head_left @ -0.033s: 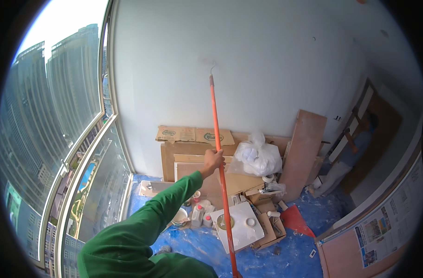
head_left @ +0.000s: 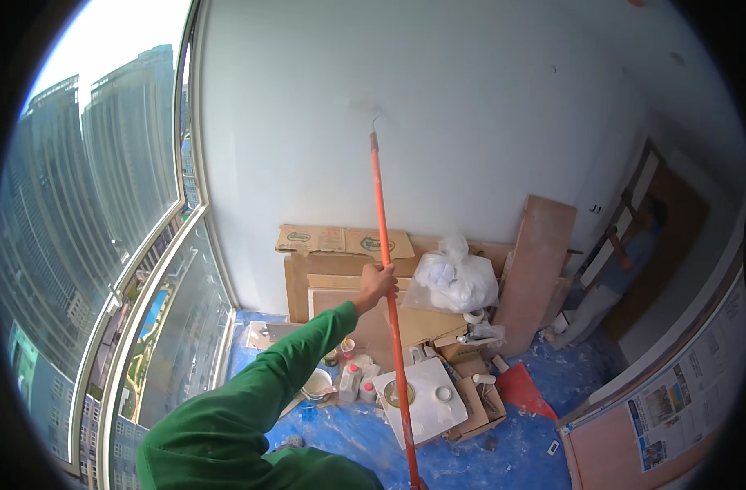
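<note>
My left hand, in a green sleeve, is closed around the middle of a long orange extension pole. The pole leans from the lower edge up towards the pale wall. At its top, a thin bent wire frame leads to a pale, blurred roller at the wall; it blends with the wall, so contact is hard to judge. My right hand is out of sight, and the pole's lower end runs out of the picture.
Cardboard, a white plastic bag and a tall board lean or lie along the wall. Paint tubs, jugs and a white board stand on blue sheeting. Left are windows; right, another person.
</note>
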Demonstrator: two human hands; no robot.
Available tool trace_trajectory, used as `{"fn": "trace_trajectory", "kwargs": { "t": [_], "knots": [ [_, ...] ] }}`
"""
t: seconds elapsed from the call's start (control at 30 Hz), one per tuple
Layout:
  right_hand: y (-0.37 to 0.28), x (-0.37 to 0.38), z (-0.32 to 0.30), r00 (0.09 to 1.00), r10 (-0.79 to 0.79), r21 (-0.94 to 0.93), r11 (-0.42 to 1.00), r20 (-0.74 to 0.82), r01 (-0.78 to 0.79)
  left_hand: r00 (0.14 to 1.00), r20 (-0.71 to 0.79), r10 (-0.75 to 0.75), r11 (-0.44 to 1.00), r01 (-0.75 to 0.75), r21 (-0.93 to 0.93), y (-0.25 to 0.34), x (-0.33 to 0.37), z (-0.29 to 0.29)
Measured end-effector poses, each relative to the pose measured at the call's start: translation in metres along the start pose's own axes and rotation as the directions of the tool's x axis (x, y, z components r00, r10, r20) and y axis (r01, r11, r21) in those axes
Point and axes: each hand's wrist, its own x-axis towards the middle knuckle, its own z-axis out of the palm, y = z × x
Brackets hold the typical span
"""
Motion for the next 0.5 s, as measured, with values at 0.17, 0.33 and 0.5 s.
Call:
{"fn": "trace_trajectory", "kwargs": {
  "t": [0.17,0.33,0.5],
  "knots": [
    [-0.059,0.037,0.044,0.962,-0.211,-0.12,0.974,-0.175,0.192,0.995,0.039,0.091,0.995,-0.089,-0.051,0.052,0.035,-0.002],
    [-0.133,0.094,0.073,0.925,-0.319,-0.096,0.947,-0.206,0.305,0.984,0.034,0.177,0.983,-0.175,-0.057,0.13,0.09,-0.003],
    [-0.194,0.141,0.088,0.954,-0.242,-0.109,0.968,-0.177,0.225,0.965,0.019,0.261,0.962,-0.258,-0.093,0.211,0.13,-0.005]
  ]
}}
